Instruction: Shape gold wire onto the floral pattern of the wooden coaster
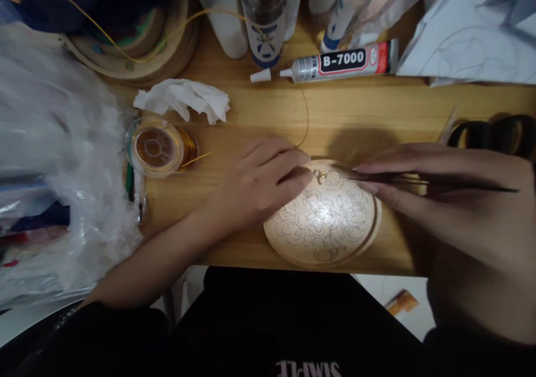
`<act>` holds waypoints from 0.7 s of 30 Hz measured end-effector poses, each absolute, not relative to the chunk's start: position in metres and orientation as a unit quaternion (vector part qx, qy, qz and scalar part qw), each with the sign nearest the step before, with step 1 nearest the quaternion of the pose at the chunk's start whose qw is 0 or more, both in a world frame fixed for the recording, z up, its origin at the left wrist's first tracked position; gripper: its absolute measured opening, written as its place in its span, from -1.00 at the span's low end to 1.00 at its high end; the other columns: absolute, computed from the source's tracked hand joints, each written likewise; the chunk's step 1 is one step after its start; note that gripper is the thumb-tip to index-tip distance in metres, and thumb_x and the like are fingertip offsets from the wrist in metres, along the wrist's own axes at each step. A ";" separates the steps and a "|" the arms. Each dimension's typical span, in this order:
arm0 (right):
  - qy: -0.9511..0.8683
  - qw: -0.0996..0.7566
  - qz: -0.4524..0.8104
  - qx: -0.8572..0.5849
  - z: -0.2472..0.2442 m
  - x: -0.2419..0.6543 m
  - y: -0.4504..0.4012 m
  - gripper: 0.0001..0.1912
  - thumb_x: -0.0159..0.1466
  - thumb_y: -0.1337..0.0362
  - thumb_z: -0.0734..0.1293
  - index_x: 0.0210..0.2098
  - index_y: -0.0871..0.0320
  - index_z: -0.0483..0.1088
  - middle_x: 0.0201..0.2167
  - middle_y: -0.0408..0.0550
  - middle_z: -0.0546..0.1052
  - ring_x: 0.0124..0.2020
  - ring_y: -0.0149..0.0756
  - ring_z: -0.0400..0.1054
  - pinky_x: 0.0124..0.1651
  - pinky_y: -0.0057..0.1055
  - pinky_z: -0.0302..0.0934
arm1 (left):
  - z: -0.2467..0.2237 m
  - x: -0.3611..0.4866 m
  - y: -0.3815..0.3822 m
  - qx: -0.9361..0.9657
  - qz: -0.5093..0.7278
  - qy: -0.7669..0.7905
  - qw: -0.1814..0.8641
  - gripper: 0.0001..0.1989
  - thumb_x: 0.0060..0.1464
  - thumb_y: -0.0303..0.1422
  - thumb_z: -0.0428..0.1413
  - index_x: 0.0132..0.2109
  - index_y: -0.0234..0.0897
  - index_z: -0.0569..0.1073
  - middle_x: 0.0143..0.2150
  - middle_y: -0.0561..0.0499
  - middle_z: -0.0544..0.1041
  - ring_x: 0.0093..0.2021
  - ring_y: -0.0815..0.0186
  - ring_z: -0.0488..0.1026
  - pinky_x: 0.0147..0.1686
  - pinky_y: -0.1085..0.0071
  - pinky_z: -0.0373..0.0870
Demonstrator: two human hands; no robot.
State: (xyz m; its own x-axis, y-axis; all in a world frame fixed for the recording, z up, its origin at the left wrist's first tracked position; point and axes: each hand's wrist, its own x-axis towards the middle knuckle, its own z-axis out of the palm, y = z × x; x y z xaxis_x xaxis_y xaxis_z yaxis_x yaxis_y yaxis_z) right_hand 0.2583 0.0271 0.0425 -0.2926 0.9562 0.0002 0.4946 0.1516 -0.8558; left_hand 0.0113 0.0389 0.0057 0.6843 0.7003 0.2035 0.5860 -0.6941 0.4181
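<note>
A round pale wooden disc, drawn with a flower pattern in thin lines, lies near the table's front edge. My left hand is closed at its upper left rim, fingertips on the disc. From beside those fingers a thin gold wire curves up over the table; whether they also pinch it is hidden. A small curl of gold wire sits on the pattern's upper part. Between thumb and fingers, my right hand grips dark, slim tweezers, their tips blurred over the disc's upper right.
A spool of gold wire and crumpled tissue lie left. Behind are a B-7000 glue tube, its white cap and bottles. Plastic bags crowd the left; dark-handled scissors lie right.
</note>
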 end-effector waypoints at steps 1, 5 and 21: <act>-0.711 0.299 0.385 -0.508 0.040 0.258 0.028 -0.79 0.16 0.38 0.48 -0.19 0.07 0.57 -0.22 -0.19 0.63 -0.17 -0.41 0.53 -0.11 -0.55 0.44 | 0.007 0.011 0.038 0.904 0.173 0.354 0.166 -0.69 0.38 -0.35 -0.12 -0.15 -0.18 0.52 -0.03 0.05 0.59 -0.03 0.25 0.48 -0.06 0.26 0.38; -0.738 0.283 0.356 -0.499 0.032 0.258 0.030 -0.76 0.16 0.39 0.47 -0.16 0.10 0.55 -0.19 -0.16 0.62 -0.15 -0.41 0.52 -0.07 -0.51 0.40 | 0.009 0.011 0.034 0.918 0.164 0.326 0.157 -0.68 0.37 -0.38 -0.14 -0.08 -0.19 0.52 0.05 0.02 0.55 0.04 0.23 0.45 -0.01 0.24 0.39; -0.775 0.281 0.329 -0.461 0.027 0.252 0.029 -0.79 0.19 0.36 0.45 -0.17 0.08 0.51 -0.25 -0.18 0.61 -0.22 -0.40 0.51 -0.18 -0.46 0.38 | 0.012 0.023 0.017 0.928 0.135 0.341 0.068 -0.65 0.26 -0.19 0.07 0.08 -0.30 0.45 0.14 -0.18 0.47 0.09 0.04 0.44 0.03 0.16 0.40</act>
